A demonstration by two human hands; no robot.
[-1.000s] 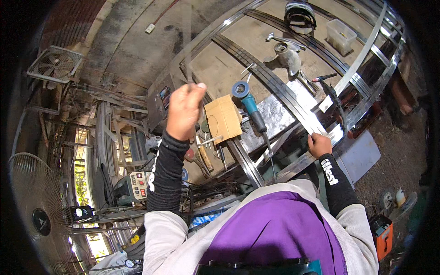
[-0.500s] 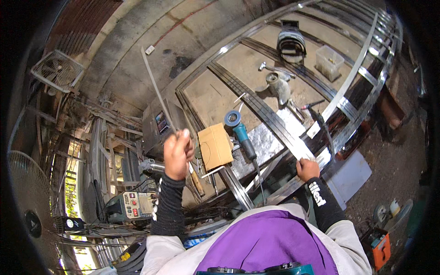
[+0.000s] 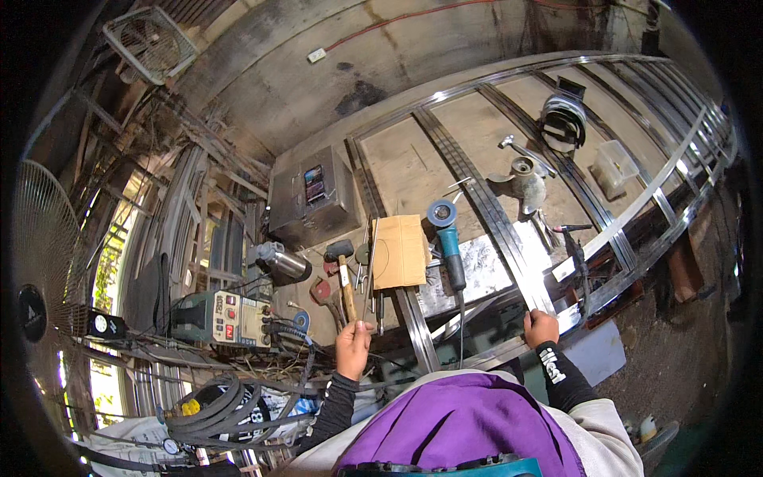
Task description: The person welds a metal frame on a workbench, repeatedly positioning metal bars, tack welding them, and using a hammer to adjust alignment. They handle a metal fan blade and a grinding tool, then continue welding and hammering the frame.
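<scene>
My left hand (image 3: 354,350) is closed near the table's front edge, a thin metal strip (image 3: 368,274) running away from its fingers. Just beyond its fingertips lies a hammer (image 3: 347,294) with a wooden handle and a dark head; the handle's near end meets the fingers. My right hand (image 3: 541,327) curls around the near end of a bright steel bar (image 3: 509,254) that lies across the metal frame (image 3: 437,97). Between my hands are a piece of brown cardboard (image 3: 400,251) and a teal angle grinder (image 3: 449,246), its disc pointing away from me.
At the left stand a metal box (image 3: 314,203) with a phone (image 3: 315,183) on it, a steel flask (image 3: 282,262) and a welding machine (image 3: 226,318). Farther right lie a propeller (image 3: 524,183), a claw hammer (image 3: 524,153), a welding helmet (image 3: 563,123) and a clear tub (image 3: 613,168).
My left hand has come down toward me; the strip that stuck up high now lies low over the table. My right hand stays on the bar's end. The view has shifted.
</scene>
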